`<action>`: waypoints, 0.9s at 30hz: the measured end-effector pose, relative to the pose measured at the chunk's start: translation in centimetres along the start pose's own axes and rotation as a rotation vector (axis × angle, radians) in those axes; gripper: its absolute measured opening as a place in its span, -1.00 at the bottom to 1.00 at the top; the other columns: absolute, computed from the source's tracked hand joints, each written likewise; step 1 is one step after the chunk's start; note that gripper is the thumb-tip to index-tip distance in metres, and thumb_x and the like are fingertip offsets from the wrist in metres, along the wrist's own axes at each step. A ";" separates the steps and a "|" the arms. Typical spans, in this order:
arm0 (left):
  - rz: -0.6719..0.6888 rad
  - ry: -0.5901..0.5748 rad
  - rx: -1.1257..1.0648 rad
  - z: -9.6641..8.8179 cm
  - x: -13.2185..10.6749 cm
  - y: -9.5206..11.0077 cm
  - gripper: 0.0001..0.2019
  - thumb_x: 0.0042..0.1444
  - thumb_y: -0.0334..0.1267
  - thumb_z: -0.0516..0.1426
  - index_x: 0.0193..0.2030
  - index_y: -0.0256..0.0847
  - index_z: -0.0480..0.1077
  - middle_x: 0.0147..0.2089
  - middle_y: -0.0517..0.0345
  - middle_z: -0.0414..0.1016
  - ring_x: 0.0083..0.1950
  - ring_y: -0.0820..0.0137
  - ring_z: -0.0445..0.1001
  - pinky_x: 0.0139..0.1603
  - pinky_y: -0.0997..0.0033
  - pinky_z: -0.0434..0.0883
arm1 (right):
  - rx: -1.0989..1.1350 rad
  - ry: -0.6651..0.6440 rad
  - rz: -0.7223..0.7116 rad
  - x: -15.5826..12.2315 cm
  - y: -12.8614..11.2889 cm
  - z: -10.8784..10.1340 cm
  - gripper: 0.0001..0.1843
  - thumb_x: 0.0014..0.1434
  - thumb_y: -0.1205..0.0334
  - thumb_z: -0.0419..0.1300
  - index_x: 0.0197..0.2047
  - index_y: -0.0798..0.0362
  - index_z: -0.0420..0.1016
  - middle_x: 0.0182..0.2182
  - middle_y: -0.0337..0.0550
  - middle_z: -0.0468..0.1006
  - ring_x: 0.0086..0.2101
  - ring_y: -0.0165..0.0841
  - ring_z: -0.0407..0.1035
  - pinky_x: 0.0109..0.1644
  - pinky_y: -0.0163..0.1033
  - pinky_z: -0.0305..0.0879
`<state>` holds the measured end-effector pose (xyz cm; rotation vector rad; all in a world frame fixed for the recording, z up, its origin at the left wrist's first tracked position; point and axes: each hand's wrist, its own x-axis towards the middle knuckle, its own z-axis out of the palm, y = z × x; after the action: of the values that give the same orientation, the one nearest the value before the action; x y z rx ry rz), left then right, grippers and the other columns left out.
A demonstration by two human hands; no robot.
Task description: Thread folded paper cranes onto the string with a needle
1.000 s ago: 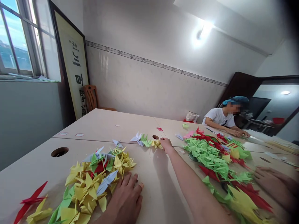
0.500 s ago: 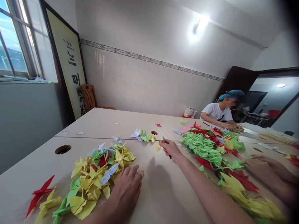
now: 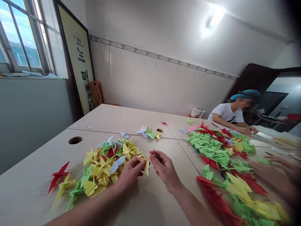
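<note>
A folded yellow paper piece (image 3: 146, 167) is pinched between the thumb and fingers of my left hand (image 3: 131, 172), beside the right edge of a heap of folded paper cranes (image 3: 101, 169), mostly yellow. Just right of it, my right hand (image 3: 166, 169) is closed round a slim dark tool (image 3: 155, 152); only its tip shows, so its kind is unclear. The two hands are close together but apart. Beyond them lies a short row of blue, green and yellow cranes (image 3: 149, 133).
A large pile of green and red cranes (image 3: 209, 144) covers the table's right side. Another person's hands (image 3: 272, 169), blurred, are at the right edge. Farther back sits a co-worker in a white shirt (image 3: 225, 113). The table has round holes (image 3: 75, 140).
My right hand has drawn back toward me with the dark tool. My left hand has risen from the table and now pinches the yellow paper. A red bunch now shows at lower right.
</note>
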<state>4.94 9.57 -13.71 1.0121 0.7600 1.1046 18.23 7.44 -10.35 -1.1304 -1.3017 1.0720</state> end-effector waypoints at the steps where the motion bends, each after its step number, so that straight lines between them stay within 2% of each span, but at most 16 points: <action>1: -0.045 0.022 -0.086 0.0 -0.1 0.2 -0.73 -0.10 -0.09 0.21 -0.45 -0.23 0.26 -0.45 0.23 0.39 -0.45 0.51 0.33 -0.46 0.57 0.18 | 0.018 0.014 0.000 -0.1 0.6 -0.1 -0.66 0.07 0.00 0.13 -0.19 0.08 0.37 -0.55 -0.32 0.28 -0.64 -0.56 0.01 -0.64 -0.43 -0.06; 4: -0.170 0.072 -0.301 0.3 -0.4 1.3 -0.79 -0.04 -0.16 0.19 -0.39 -0.18 0.23 -0.21 0.18 0.46 -0.29 0.46 0.42 -0.41 0.54 0.21 | 0.019 -0.016 -0.023 -0.6 2.0 -0.1 -0.63 0.11 -0.03 0.06 -0.18 0.10 0.38 -0.54 -0.30 0.30 -0.62 -0.54 0.07 -0.61 -0.42 0.01; 6: -0.227 0.140 -0.382 0.5 -0.5 2.1 -0.85 -0.01 -0.23 0.16 -0.35 -0.16 0.24 -0.14 0.21 0.44 -0.29 0.49 0.41 -0.43 0.54 0.21 | -0.031 -0.012 -0.063 -0.8 2.4 0.0 -0.63 0.12 0.00 0.05 -0.15 0.10 0.40 -0.50 -0.24 0.36 -0.58 -0.50 0.15 -0.55 -0.40 0.11; 8: -0.266 0.180 -0.440 0.4 -0.5 2.5 -0.89 0.01 -0.28 0.15 -0.34 -0.15 0.26 -0.17 0.25 0.43 -0.34 0.53 0.40 -0.46 0.56 0.21 | -0.118 -0.003 -0.111 -1.0 2.5 0.2 -0.64 0.13 0.04 0.05 -0.12 0.10 0.41 -0.45 -0.20 0.42 -0.52 -0.46 0.22 -0.47 -0.38 0.19; 11: -0.304 0.124 -0.504 0.2 -0.3 2.3 -0.90 0.02 -0.30 0.15 -0.33 -0.15 0.28 -0.23 0.25 0.44 -0.36 0.53 0.40 -0.47 0.57 0.21 | -0.266 -0.028 -0.171 -1.3 2.5 0.5 -0.69 0.16 0.10 0.02 -0.15 0.09 0.43 -0.45 -0.19 0.45 -0.46 -0.42 0.28 -0.40 -0.37 0.23; 16: -0.298 0.063 -0.515 0.2 -0.5 1.6 -0.89 0.01 -0.31 0.16 -0.29 -0.17 0.32 -0.17 0.22 0.44 -0.43 0.58 0.37 -0.54 0.62 0.18 | -0.406 -0.068 -0.312 -1.6 2.3 0.6 -0.76 0.21 0.20 -0.04 -0.22 0.09 0.42 -0.39 -0.16 0.46 -0.37 -0.38 0.32 -0.29 -0.36 0.24; 27: -0.306 0.077 -0.450 0.7 -1.0 2.0 -0.83 -0.05 -0.31 0.21 -0.32 -0.18 0.31 -0.18 0.21 0.46 -0.43 0.57 0.40 -0.55 0.62 0.18 | -0.369 -0.050 -0.332 -1.5 2.3 0.7 -0.74 0.22 0.23 -0.06 -0.22 0.10 0.42 -0.45 -0.19 0.44 -0.43 -0.41 0.32 -0.35 -0.39 0.24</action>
<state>4.57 8.71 -11.62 0.4576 0.6613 0.9904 17.67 6.32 -12.87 -1.1051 -1.7047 0.6334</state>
